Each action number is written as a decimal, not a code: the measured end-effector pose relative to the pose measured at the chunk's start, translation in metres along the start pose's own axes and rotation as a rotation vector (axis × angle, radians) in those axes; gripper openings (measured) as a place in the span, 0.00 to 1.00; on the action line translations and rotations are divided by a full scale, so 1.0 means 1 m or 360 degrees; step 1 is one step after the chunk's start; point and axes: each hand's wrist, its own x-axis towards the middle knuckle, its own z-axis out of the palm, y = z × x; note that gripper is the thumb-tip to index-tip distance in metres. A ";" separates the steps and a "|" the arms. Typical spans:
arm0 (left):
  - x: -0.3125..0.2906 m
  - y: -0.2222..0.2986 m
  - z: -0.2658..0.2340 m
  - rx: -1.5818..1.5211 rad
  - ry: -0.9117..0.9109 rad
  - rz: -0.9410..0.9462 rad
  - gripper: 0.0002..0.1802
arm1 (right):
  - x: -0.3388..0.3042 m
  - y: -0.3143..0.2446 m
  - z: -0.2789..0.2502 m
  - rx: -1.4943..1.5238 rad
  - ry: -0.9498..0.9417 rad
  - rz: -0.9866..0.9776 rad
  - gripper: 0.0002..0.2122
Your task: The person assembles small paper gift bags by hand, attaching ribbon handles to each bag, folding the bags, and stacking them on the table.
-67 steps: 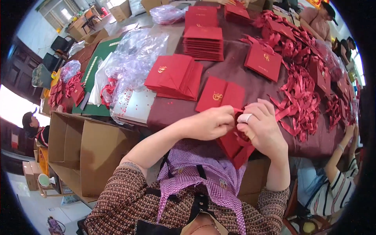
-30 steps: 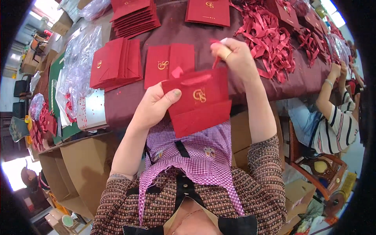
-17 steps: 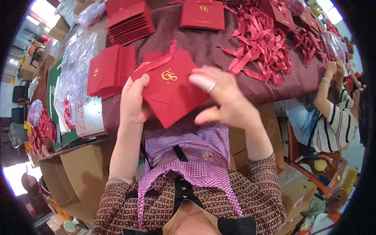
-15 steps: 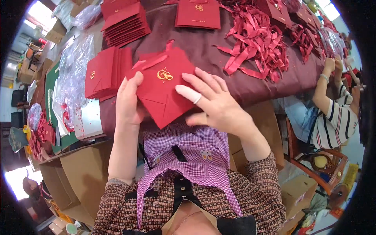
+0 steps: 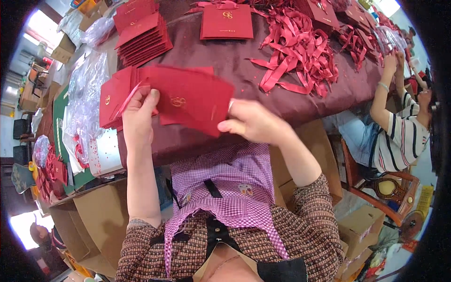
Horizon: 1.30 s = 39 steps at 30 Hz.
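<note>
A red paper gift bag (image 5: 195, 96) with a gold emblem is held tilted above the table's near edge, slightly smeared by motion. At its left end my left hand (image 5: 140, 110) is closed on it, with a thin red ribbon beside the fingers. My right hand (image 5: 256, 123) grips the right corner between thumb and fingers; a ring-like band shows on one finger. Just left of the bag stands a stack of red gift bags (image 5: 111, 104), partly hidden by my left hand.
Dark red cloth (image 5: 188, 51) covers the table. Farther back are a fanned stack of bags (image 5: 143, 44), another bag (image 5: 227, 23) and a heap of red ribbons (image 5: 300, 56). Clear plastic wrap (image 5: 89, 89) lies left. A co-worker in a striped top (image 5: 399, 141) sits right. Cardboard boxes (image 5: 101, 211) stand below.
The bag has turned from corner-down to lying more sideways, its emblem tipped over. My left hand has moved slightly left and down; my right hand has shifted from the bag's face to its right corner.
</note>
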 end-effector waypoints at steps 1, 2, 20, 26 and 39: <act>0.004 -0.001 -0.009 0.0043 -0.0033 -0.0083 0.09 | 0.002 0.002 -0.012 0.0044 0.0147 -0.0067 0.18; 0.006 -0.004 -0.015 0.0041 -0.0029 -0.0080 0.09 | 0.006 0.020 -0.018 0.0159 0.0363 -0.0052 0.18; 0.010 -0.019 -0.005 -0.0582 -0.0220 -0.0587 0.17 | 0.049 0.078 -0.056 -0.0264 0.1350 0.0149 0.06; 0.003 -0.017 0.001 -0.0510 -0.0169 -0.0427 0.22 | 0.055 0.014 -0.045 -0.0213 0.1222 -0.0075 0.06; -0.019 -0.001 0.016 0.0050 -0.0382 -0.0135 0.16 | 0.062 -0.016 0.019 -0.0663 0.0778 -0.0400 0.05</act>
